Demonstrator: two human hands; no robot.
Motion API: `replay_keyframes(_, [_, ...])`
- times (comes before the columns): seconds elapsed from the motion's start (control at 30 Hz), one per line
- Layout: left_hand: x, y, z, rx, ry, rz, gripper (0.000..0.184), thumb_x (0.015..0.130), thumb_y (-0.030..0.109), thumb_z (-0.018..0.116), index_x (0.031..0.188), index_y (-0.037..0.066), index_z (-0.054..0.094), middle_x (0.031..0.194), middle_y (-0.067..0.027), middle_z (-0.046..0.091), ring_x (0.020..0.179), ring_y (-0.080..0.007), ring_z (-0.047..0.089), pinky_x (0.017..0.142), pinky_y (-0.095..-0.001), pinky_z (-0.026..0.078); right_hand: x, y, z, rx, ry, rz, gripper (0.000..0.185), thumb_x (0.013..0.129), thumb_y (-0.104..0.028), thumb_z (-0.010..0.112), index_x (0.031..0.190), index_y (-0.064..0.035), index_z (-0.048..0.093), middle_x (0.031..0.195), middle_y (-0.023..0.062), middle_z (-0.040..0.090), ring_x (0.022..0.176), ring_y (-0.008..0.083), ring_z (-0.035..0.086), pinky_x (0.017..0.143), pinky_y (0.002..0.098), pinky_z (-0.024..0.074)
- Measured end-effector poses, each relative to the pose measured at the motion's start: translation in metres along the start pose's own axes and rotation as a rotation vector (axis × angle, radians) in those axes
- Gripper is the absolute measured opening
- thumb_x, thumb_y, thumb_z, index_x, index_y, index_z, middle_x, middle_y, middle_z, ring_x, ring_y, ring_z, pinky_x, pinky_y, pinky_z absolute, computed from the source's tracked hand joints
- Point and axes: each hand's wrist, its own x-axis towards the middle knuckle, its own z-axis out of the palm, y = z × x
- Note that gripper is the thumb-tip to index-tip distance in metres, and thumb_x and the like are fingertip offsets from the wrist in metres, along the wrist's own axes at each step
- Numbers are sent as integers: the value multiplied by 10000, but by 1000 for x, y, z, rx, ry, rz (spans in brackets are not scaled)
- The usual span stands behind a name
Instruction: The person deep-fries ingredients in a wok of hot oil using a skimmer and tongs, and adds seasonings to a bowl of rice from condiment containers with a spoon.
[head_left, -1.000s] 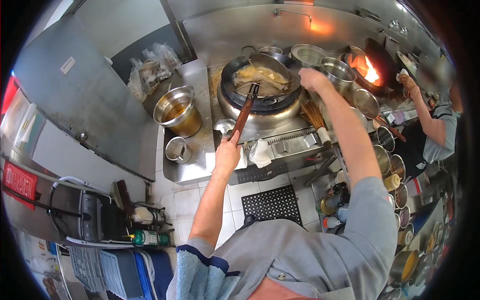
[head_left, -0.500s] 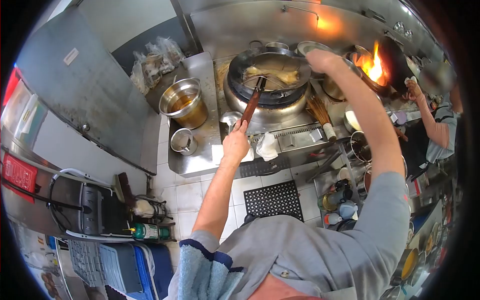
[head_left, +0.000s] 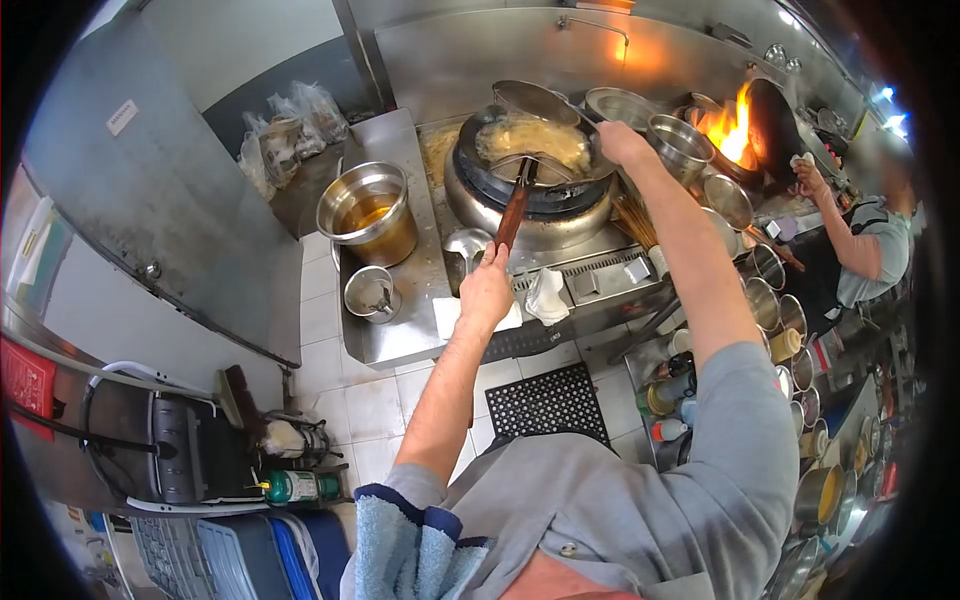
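My left hand (head_left: 487, 287) is wrapped round the wooden handle of a wire skimmer (head_left: 515, 205), whose head rests inside the black wok (head_left: 468, 165). Pale food bubbles in foaming oil (head_left: 530, 140) there. At the wok's right rim, my right hand (head_left: 625, 145) is closed on the handle of a round, shallow strainer (head_left: 537, 102), tilted above the wok's far side. A metal ladle (head_left: 467, 243) lies on the counter near my left hand. A bamboo brush (head_left: 636, 222) lies below my right forearm.
A pot of brown liquid (head_left: 370, 215) and a small metal container (head_left: 371, 293) stand at left. A white cloth (head_left: 545, 297) lies on the front edge. Flames (head_left: 735, 130) rise from the neighbouring burner, beside another person (head_left: 865, 235). Metal pots (head_left: 680, 145) stand at right.
My right hand has moved slightly left and down, and the strainer now shows over the wok's far side. The oil foams more strongly. My left hand still grips the skimmer.
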Motion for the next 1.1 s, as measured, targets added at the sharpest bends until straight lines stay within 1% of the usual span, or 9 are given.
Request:
replay_keyframes(0.2, [5,-6,-4,5,-21,-6,534,809,82,555,1330,80,436,1382,-163,429,1029,-372,588,855,-450,488,-19,-18,10,-67,-3,-63,260,835,-30,464,1000,7,661,1027,235,639,965,344,636,839,432,516])
replay_keyframes(0.47, [20,-13,10,21,-17,15,527,818,108,566,1328,78,441,1388,-160,425,1028,-371,590,858,-455,489,-71,-11,-93,-171,-67,-119,232,754,4,532,944,14,665,1013,215,646,953,337,637,819,408,513])
replay_keyframes(0.6, [17,1,1,21,-36,3,526,826,118,574,1332,78,437,1377,-159,438,1033,-372,586,863,-455,486,-45,17,-26,-183,-194,-106,318,747,25,503,1022,-25,655,1019,232,636,997,331,614,854,405,491])
replay_keyframes(0.7, [11,-3,-4,67,-5,53,523,819,92,538,1330,62,430,1394,-166,414,974,-367,613,818,-447,508,-46,58,-34,105,-42,-143,344,756,7,500,1065,-39,643,1009,250,631,970,320,628,829,400,500])
replay_keyframes(0.73, [9,-3,-6,71,-6,43,521,818,94,543,1327,63,435,1389,-164,421,974,-362,614,816,-445,508,-30,96,-11,64,142,-215,338,784,-22,486,1089,-48,631,983,248,641,843,333,662,743,410,521])
replay_keyframes(0.83, [5,5,-13,72,3,27,524,808,89,563,1319,70,450,1381,-161,431,955,-351,621,803,-437,511,-27,130,-8,244,97,24,344,814,-39,465,1131,-31,598,944,264,642,721,356,661,635,414,521])
replay_keyframes(0.93, [3,9,-13,71,10,20,519,808,81,564,1315,71,455,1380,-151,435,945,-355,623,803,-435,511,-19,152,15,330,-55,207,310,862,-89,498,1157,-24,563,847,206,637,673,290,642,553,386,506])
replay_keyframes(1.03, [3,11,-12,83,21,15,515,812,77,564,1315,74,456,1378,-145,439,945,-357,623,804,-438,511,5,176,71,712,-295,271,194,893,-84,476,1045,-15,574,754,109,576,482,142,523,366,290,386])
replay_keyframes(1.1, [4,13,-10,89,37,27,510,814,76,564,1313,77,459,1374,-143,444,944,-359,623,805,-440,511,14,175,105,1062,-418,271,163,893,-62,467,1019,-16,559,711,55,532,452,88,446,349,233,327])
